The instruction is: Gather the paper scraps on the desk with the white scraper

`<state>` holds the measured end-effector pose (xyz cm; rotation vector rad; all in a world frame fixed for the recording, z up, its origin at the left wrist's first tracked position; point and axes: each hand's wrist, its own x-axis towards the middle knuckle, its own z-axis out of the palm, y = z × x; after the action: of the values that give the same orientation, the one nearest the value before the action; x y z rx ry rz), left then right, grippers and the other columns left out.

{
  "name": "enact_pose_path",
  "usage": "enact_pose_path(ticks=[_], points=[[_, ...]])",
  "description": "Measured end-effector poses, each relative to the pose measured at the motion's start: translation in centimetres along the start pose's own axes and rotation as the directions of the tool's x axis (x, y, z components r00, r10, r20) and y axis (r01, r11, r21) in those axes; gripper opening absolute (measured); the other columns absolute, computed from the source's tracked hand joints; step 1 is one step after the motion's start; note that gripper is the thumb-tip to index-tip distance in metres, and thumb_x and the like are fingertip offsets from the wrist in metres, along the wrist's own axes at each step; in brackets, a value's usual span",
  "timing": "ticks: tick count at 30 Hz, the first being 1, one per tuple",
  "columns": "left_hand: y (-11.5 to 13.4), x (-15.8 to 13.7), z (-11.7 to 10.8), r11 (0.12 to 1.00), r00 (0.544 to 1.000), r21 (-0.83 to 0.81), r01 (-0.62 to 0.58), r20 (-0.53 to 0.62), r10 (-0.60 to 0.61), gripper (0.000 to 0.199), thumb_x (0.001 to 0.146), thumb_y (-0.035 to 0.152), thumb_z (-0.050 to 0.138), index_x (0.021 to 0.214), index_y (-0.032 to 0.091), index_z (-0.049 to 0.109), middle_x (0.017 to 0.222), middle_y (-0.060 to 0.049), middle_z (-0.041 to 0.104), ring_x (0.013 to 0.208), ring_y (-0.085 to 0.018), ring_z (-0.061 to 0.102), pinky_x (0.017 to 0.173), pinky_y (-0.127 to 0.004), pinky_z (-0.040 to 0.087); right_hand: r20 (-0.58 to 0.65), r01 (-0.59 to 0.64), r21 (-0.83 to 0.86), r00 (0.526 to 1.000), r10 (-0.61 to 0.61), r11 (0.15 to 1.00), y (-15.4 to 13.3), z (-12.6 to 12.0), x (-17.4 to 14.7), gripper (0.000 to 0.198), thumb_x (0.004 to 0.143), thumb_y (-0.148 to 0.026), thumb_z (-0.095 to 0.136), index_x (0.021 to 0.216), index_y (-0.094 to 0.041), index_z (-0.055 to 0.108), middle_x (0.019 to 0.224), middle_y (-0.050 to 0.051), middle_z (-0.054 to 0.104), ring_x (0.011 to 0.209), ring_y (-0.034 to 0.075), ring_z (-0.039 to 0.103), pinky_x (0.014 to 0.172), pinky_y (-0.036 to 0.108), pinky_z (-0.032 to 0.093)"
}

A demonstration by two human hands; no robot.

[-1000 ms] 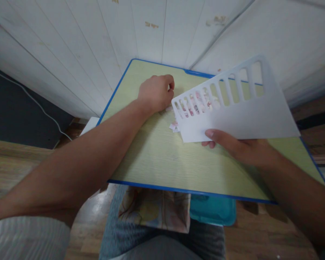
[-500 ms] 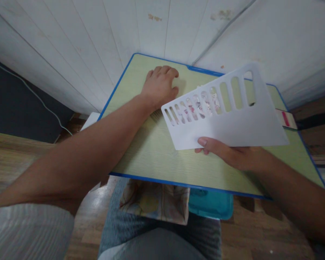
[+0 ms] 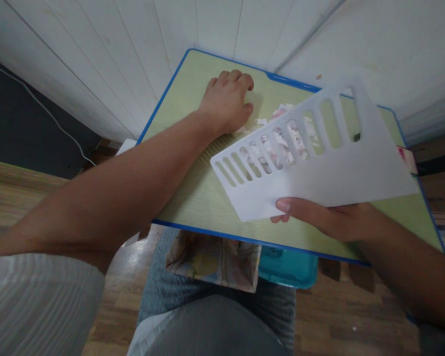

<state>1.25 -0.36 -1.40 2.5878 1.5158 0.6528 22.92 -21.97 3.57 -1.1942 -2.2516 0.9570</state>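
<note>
In my right hand (image 3: 319, 217) is a white plastic panel (image 3: 337, 173) with a row of long slots that grow taller toward the right. The thumb presses on its front and the fingers go behind its lower edge. The panel is tilted above the table (image 3: 207, 198). My left hand (image 3: 228, 99) lies palm down near the table's far side, fingers bent and apart, with nothing seen in it. Beyond the panel, and through its slots, small printed paper scraps (image 3: 282, 111) show in a loose pile; the panel hides part of them.
The blue-edged table stands against a white panelled wall (image 3: 215, 24). A pink and white item (image 3: 407, 159) lies at its right edge. Below the near edge are a flower-patterned fabric item (image 3: 211, 262) and a turquoise plastic container (image 3: 289, 269). A cable (image 3: 311, 34) runs down the wall.
The view has shifted a little. The panel has swung slightly toward me and right, showing more of the scraps behind it. My left hand keeps about the same place on the table.
</note>
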Motion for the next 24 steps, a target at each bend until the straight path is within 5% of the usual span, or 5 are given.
enact_pose_path(ticks=[5,9,18,24], points=[[-1.0,0.2,0.4,0.991,0.999,-0.13,-0.037,-0.009,0.036,0.046,0.1,0.036,0.07,0.144,0.045,0.076,0.159,-0.001,0.072,0.153,-0.04,0.057,0.134,-0.066,0.045,-0.089,-0.082,0.105,0.992,0.091,0.991,0.3,-0.3,0.5,0.025,0.104,-0.035,0.083,0.079,-0.036,0.087,0.078,-0.004,0.087,0.074,0.028,0.085,0.081,0.045,0.076],[-1.5,0.6,0.5,0.98,0.998,-0.189,-0.057,0.012,0.06,0.053,0.093,0.046,0.068,0.145,0.051,0.075,0.158,-0.001,0.072,0.151,-0.044,0.054,0.134,-0.073,0.041,-0.03,-0.084,0.058,0.996,0.086,0.995,0.0,-0.1,0.4,0.024,0.103,-0.04,0.086,0.08,-0.039,0.089,0.081,-0.004,0.088,0.081,0.029,0.087,0.097,0.047,0.075],[-1.1,0.7,0.3,0.995,0.998,-0.104,-0.009,0.06,0.015,0.05,0.097,0.046,0.067,0.147,0.045,0.073,0.162,-0.003,0.068,0.151,-0.039,0.052,0.137,-0.062,0.041,0.056,-0.058,0.075,0.997,0.053,0.996,-0.5,0.1,0.0,0.023,0.105,-0.043,0.084,0.084,-0.04,0.092,0.084,-0.004,0.089,0.082,0.028,0.087,0.093,0.044,0.074],[0.0,0.0,-0.4,1.0,1.0,-0.009,0.003,0.03,-0.003,0.047,0.103,0.026,0.072,0.149,0.033,0.075,0.161,-0.009,0.07,0.154,-0.038,0.059,0.133,-0.06,0.047,0.042,-0.067,0.103,0.997,0.063,0.992,-0.8,0.5,0.3,0.027,0.106,-0.04,0.083,0.08,-0.039,0.091,0.083,-0.004,0.089,0.081,0.027,0.087,0.086,0.041,0.074]])
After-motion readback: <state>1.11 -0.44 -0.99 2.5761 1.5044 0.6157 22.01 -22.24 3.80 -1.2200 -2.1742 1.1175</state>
